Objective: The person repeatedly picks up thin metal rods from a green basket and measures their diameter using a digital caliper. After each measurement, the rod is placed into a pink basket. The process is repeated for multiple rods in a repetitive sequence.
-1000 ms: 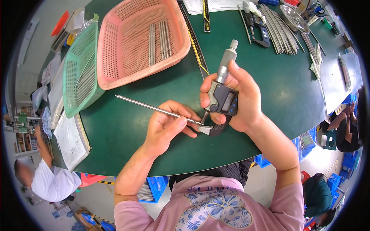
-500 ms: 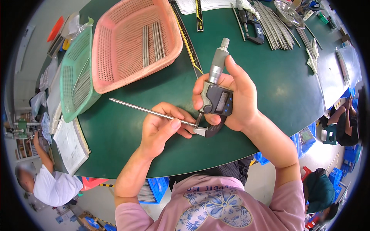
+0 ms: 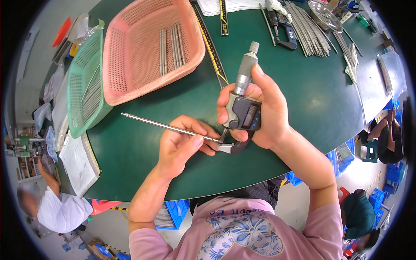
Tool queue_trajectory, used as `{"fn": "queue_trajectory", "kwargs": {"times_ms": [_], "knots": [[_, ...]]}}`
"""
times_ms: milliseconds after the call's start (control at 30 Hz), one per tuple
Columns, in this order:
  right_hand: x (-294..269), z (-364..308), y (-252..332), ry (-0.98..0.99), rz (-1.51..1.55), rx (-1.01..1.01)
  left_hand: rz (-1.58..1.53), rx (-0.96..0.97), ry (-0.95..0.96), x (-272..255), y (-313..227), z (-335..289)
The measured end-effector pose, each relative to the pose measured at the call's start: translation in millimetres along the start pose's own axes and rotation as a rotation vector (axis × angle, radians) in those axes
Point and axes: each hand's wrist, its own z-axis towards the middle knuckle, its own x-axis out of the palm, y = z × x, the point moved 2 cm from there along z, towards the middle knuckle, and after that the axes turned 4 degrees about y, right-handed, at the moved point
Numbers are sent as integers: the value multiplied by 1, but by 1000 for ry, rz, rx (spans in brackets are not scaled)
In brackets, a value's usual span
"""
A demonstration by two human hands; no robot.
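A slim metal rod (image 3: 160, 124) is pinched between the thumb and fingers of my left hand (image 3: 182, 145), its free end pointing up and to the left. The rod's other end sits in the jaws of a digital micrometer (image 3: 243, 110), between spindle and anvil. My right hand (image 3: 268, 108) is wrapped round the micrometer's body, thumb up along the silver barrel and fingers at the frame. The small display faces up; its reading is too small to make out. Both hands are above the green table (image 3: 303, 125).
Left of my hands stand a pink basket (image 3: 138, 56) with several rods and a green basket (image 3: 76, 99) with thin rods. A paper pad (image 3: 80, 160) lies nearer. Far right are a rod pile (image 3: 305, 30), another micrometer (image 3: 286, 32) and a metal bowl (image 3: 325, 15). Other people sit at both sides.
The rod's free end has shifted very slightly left and down. Both hands keep their grip, and the micrometer stays almost in place.
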Motion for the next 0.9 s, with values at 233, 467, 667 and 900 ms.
{"fn": "queue_trajectory", "kwargs": {"times_ms": [233, 467, 667, 900], "knots": [[1, 1, -1, 1, -24, -30, 42, 36, -66, 1, 3, 0], [0, 2, -2, 2, -49, -11, 43, -6, -107, 0, 4, 1], [-2, 3, -3, -2, 38, 64, 9, -7, -71, 0, 1, 0], [-1, 2, -3, -37, -13, 74, -1, -4, -29, -1, 3, -1]]}}
